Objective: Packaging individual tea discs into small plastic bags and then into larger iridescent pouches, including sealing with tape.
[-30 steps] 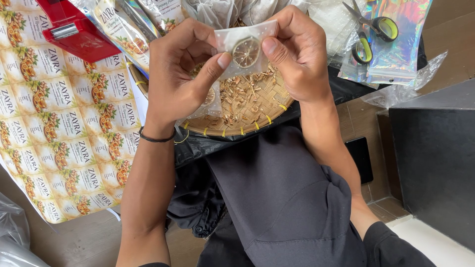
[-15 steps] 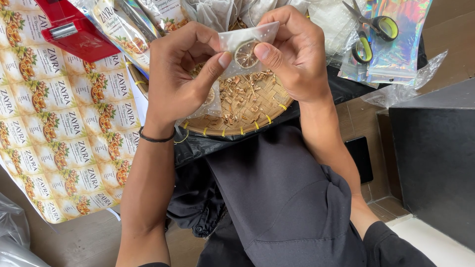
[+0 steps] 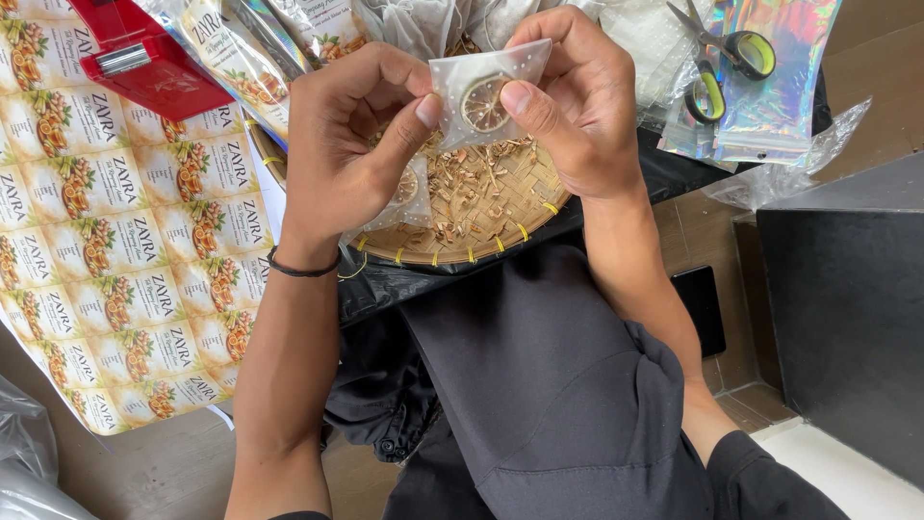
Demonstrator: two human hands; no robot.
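Up above the tray point(image 3: 500, 246), a small clear pouch point(image 3: 486, 87) with a dried citrus slice point(image 3: 483, 103) inside is hanging between both hands. The left hand point(image 3: 342, 154) is pinching the pouch's left edge, thumb pressing against curled fingers, closed narrow on it. The right hand point(image 3: 577, 106) is gripping the right edge, thumb on the front and fingers bent behind. Both wrists are angling inward, forearms rising from the lap. Dried bits are lying in the woven tray below. Scissors point(image 3: 717, 63) are resting well apart on shiny bags point(image 3: 770, 106).
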